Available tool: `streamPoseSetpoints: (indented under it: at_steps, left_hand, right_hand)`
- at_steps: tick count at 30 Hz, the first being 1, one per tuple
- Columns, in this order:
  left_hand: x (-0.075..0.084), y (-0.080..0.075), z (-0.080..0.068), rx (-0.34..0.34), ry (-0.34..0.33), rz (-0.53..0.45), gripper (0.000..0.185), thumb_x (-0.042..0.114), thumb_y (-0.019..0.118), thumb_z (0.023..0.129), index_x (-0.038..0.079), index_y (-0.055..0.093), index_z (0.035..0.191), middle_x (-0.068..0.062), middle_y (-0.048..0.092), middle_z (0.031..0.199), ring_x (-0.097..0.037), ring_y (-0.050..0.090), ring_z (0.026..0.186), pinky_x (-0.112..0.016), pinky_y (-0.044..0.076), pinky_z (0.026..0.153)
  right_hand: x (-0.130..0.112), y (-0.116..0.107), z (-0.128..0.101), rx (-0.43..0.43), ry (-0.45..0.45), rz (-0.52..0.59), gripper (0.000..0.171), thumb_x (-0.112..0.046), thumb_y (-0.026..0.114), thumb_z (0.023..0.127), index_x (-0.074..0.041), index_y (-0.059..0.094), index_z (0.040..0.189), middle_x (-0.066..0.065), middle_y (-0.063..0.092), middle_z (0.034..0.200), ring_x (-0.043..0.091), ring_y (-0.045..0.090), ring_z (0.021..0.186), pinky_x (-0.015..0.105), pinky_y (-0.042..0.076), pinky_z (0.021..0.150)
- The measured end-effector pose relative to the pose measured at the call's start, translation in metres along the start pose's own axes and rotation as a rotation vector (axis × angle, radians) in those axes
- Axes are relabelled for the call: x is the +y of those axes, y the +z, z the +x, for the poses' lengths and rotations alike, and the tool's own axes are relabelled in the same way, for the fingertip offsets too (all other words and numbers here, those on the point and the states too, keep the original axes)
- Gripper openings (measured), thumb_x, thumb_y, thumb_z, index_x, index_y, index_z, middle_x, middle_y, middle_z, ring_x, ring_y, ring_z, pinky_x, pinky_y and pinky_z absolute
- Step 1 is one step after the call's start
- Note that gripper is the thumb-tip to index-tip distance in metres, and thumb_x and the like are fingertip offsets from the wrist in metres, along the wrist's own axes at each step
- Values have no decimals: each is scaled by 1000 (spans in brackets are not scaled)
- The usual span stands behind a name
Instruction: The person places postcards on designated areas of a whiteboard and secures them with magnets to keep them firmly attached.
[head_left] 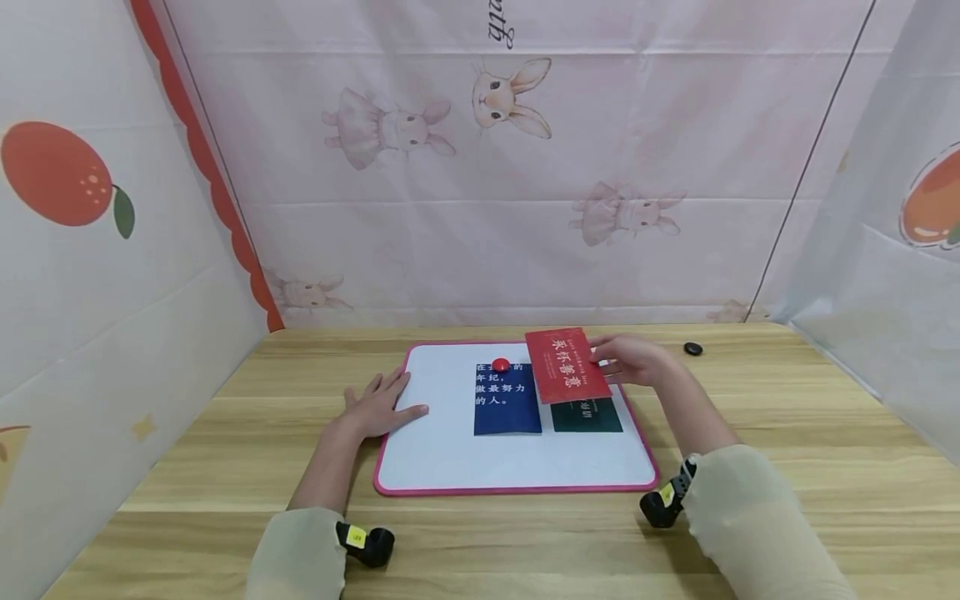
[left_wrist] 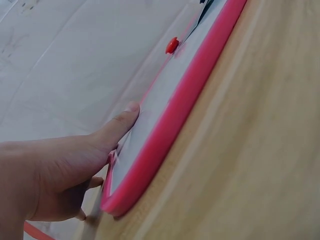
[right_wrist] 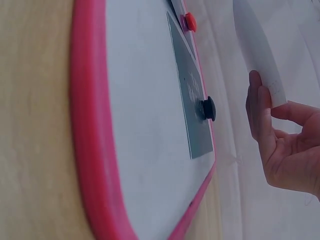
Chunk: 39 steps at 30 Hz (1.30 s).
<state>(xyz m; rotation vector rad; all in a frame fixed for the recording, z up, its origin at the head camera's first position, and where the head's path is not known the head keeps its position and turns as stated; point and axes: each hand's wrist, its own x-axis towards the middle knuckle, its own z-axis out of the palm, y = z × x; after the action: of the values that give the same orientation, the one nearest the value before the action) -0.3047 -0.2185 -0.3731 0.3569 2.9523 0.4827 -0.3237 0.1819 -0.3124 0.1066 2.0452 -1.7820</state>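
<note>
My right hand [head_left: 630,358] pinches a red card [head_left: 567,365] with white writing by its right side, raised above the whiteboard [head_left: 442,458]. The right wrist view has that card's pale back [right_wrist: 257,47] between thumb and fingers. Spread fingers of my left hand [head_left: 378,407] rest across the board's left edge, the thumb on its white face. A dark blue card [head_left: 506,412] lies on the board with a red magnet [head_left: 500,365] near its top. Beside it is a dark green card [head_left: 588,419], partly hidden by the red card; a black magnet [right_wrist: 209,108] sits on it.
A second black magnet [head_left: 693,348] lies on the wooden table [head_left: 510,542] to the right of the board. Fabric sheets with rabbit pictures [head_left: 510,96] and fruit pictures hang behind and at both sides. The board has a pink rim [head_left: 517,492].
</note>
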Motion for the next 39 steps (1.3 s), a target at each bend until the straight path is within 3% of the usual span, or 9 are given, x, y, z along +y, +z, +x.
streamPoseSetpoints:
  at_steps: [24,39]
  left_hand:
    - [-2,-3,-4,-32,10,-26,85,58,49,86,8,19,147,-16,14,150,-39,3,135,-65,-8,97]
    - [-1,-5,-3,-41,9,-23,85,59,48,85,9,18,147,-15,13,151,-39,2,135,-65,-7,98]
  right_hand:
    - [-9,40,8,-5,-28,52,51,-8,53,91,0,33,138,20,44,122,30,58,100,40,48,84]
    - [-12,63,17,-17,-50,12,48,-5,51,91,2,36,136,23,47,121,33,56,102,41,46,87]
